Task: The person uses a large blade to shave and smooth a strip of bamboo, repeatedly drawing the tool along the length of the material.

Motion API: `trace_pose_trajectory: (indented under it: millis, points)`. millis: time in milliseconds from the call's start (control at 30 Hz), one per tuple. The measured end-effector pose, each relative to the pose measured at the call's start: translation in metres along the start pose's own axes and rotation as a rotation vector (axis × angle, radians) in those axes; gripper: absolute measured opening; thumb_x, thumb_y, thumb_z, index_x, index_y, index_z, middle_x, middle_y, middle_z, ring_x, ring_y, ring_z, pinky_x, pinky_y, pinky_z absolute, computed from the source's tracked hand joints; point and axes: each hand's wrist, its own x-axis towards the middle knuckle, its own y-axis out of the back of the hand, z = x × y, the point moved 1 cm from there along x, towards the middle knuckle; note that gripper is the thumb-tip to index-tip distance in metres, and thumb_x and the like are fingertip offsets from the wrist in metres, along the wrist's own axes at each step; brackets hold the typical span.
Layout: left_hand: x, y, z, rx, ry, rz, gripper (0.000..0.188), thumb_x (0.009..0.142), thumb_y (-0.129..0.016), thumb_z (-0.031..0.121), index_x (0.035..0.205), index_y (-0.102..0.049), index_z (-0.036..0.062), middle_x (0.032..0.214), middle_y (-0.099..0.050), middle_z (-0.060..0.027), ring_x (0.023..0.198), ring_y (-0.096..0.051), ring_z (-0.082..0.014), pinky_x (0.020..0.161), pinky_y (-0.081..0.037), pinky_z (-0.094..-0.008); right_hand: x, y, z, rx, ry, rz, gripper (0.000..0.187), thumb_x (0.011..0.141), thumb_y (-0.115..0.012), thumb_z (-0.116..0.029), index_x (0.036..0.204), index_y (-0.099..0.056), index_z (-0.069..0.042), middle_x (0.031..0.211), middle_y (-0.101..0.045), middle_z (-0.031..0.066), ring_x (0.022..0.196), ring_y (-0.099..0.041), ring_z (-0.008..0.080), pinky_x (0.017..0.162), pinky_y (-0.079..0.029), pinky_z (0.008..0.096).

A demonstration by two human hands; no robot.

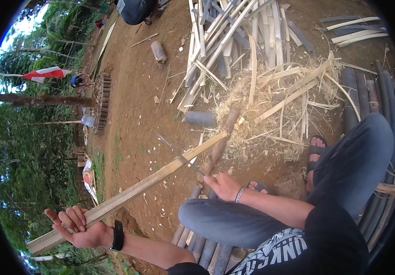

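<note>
A long split bamboo strip (142,183) runs slantwise from lower left toward the middle. My left hand (85,229), a black watch at its wrist, is closed around the strip near its lower-left end, one finger sticking out. The strip's other end lies against a short wooden log (221,145) on the ground. In my right hand (227,187), with a bracelet at the wrist, is the handle of a long-bladed knife (172,147). Its blade crosses the strip partway along, touching or very close to it. Most of the handle is hidden by my fingers.
Pale shavings (270,114) cover the dirt beyond my feet. Behind them lies a heap of split bamboo strips (238,32). Dark bamboo poles (385,105) lie at the right, and a bamboo bench (206,252) is under me. Another person (135,10) is at the top.
</note>
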Motion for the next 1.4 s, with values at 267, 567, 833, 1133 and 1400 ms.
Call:
trace_pose_trajectory:
  millis: [267,567,833,1133,1400]
  points:
    - [-0.003,-0.009,-0.001,-0.062,-0.020,-0.090,0.037,0.099,-0.041,0.022,0.127,-0.044,-0.0028,0.055,-0.028,0.0058,0.041,-0.022,-0.0025,0.040,-0.021,-0.0179,0.027,0.016,0.060,-0.030,-0.163,0.043,0.078,0.089,-0.041,-0.063,0.045,-0.042,0.001,0.041,-0.039,0.0085,0.040,-0.042,0.0217,0.045,-0.038,0.0437]
    - [-0.003,-0.005,0.005,-0.196,0.022,-0.247,0.038,0.099,-0.043,0.021,0.127,-0.043,-0.0044,0.055,-0.030,0.0060,0.043,-0.025,-0.0029,0.044,-0.022,-0.0193,0.016,0.020,0.022,-0.092,0.031,-0.005,0.077,0.088,-0.043,-0.061,0.051,-0.049,0.007,0.047,-0.046,0.0238,0.047,-0.054,0.0356,0.051,-0.042,0.0467]
    - [-0.010,0.004,0.007,-0.118,-0.008,-0.188,0.041,0.099,-0.044,0.024,0.130,-0.042,-0.0031,0.054,-0.030,0.0057,0.041,-0.025,-0.0028,0.041,-0.023,-0.0185,-0.002,0.003,-0.025,-0.113,0.132,-0.056,0.077,0.090,-0.041,-0.060,0.056,-0.053,0.007,0.048,-0.049,0.0229,0.050,-0.057,0.0340,0.054,-0.044,0.0464]
    - [-0.002,0.004,0.004,-0.092,-0.008,-0.135,0.041,0.099,-0.042,0.024,0.130,-0.042,-0.0025,0.054,-0.029,0.0061,0.041,-0.023,-0.0023,0.041,-0.022,-0.0185,-0.001,0.004,0.004,-0.033,-0.030,-0.037,0.076,0.089,-0.043,-0.061,0.059,-0.053,0.009,0.047,-0.048,0.0226,0.049,-0.056,0.0347,0.053,-0.044,0.0466]
    - [-0.007,-0.003,0.008,-0.099,-0.033,-0.153,0.040,0.099,-0.042,0.023,0.129,-0.043,-0.0034,0.055,-0.030,0.0054,0.041,-0.025,-0.0025,0.041,-0.022,-0.0184,0.015,0.017,0.055,-0.100,-0.094,0.031,0.075,0.090,-0.042,-0.057,0.051,-0.050,0.006,0.046,-0.047,0.0216,0.046,-0.055,0.0334,0.051,-0.043,0.0463]
